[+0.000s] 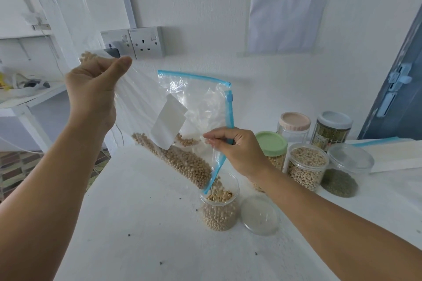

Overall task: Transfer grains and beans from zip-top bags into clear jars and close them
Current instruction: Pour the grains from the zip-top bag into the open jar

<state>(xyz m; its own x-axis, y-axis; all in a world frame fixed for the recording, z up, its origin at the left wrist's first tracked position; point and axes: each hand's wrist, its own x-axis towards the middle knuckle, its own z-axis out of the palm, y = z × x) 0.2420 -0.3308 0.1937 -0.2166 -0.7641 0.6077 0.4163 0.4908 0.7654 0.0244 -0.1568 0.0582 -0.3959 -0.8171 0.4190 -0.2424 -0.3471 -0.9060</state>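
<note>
While pale round beans [189,163] slide down the tilted zip-top bag [182,107], its open blue-edged corner hangs just over the mouth of a clear jar [219,203], already partly filled, that stands on the white table [137,223]. Below the right hand's grip and just beside the jar, a clear lid [260,214] lies flat. Beyond that hand stand more jars: one with a green lid [271,143], an open jar of beans [307,165], one with a pink lid [294,122] and one with a grey lid [333,124]. A white wall behind carries sockets [146,42] and a printed sheet [290,4]. The left hand [91,89], raised high, clenches the bag's bottom corner; the right hand [237,150], lower, pinches the bag's plastic near its zip edge.
</note>
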